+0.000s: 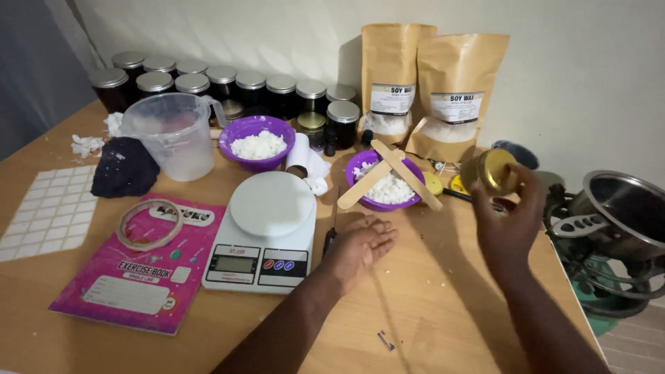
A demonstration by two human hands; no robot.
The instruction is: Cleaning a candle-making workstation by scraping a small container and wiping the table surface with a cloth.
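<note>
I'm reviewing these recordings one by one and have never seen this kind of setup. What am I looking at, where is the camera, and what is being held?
There is no machine here: a person works with two bare hands, filmed by one camera on their head, looking down at a wooden table. The left hand rests palm up on the table, empty, beside a white kitchen scale. The right hand holds up a small gold tin in its grip. Also on the table: two purple bowls of white flakes, the nearer with wooden sticks across it, a plastic jug, dark lidded jars, two brown pouches, a pink notebook. A metal pot sits at the right.
</note>
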